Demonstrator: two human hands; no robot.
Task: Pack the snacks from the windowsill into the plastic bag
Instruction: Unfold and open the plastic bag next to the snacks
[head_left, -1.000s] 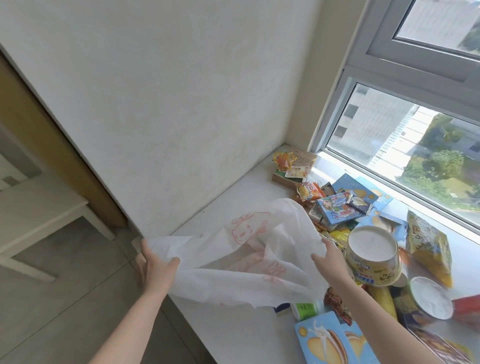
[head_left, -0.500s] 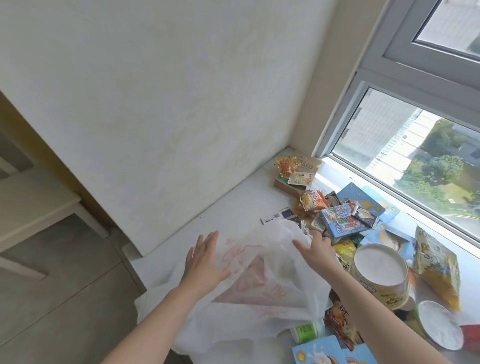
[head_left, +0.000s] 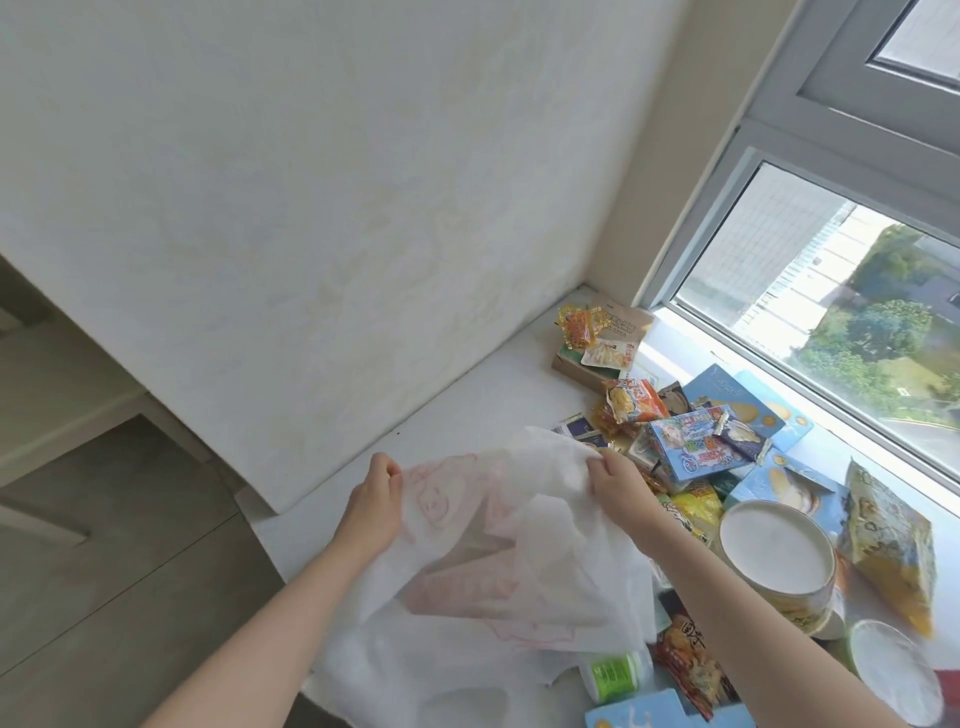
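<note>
Both hands have closed since a moment ago — left hand (head_left: 375, 498) and right hand (head_left: 612, 480) now pinch the plastic bag (head_left: 498, 566) at its upper edge. It drapes toward the person over the windowsill (head_left: 467, 410); bare sill lies beyond the left grip, snacks (head_left: 696, 447) crowd right of the right grip.

light: bright daylight from the window (head_left: 841, 291) at 2 o'clock | glare: washed-out sill strip below the glass, white tub lid (head_left: 776, 551) at 4 o'clock blown out | shadows: soft, faint | dim: floor (head_left: 104, 545) at 8 o'clock | distortion: wide-angle bend in window frame, wall edge | blur: slight softness overall
</note>
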